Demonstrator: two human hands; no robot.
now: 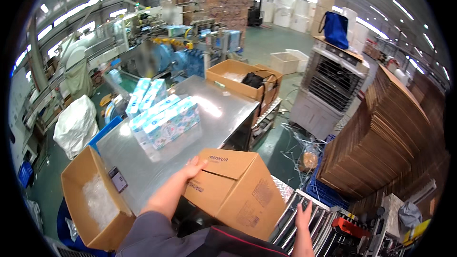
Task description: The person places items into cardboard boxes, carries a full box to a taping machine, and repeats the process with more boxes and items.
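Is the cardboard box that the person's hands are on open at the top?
No: the cardboard box has its top flaps folded shut, with the left hand on its top edge and the right hand at its far lower corner.
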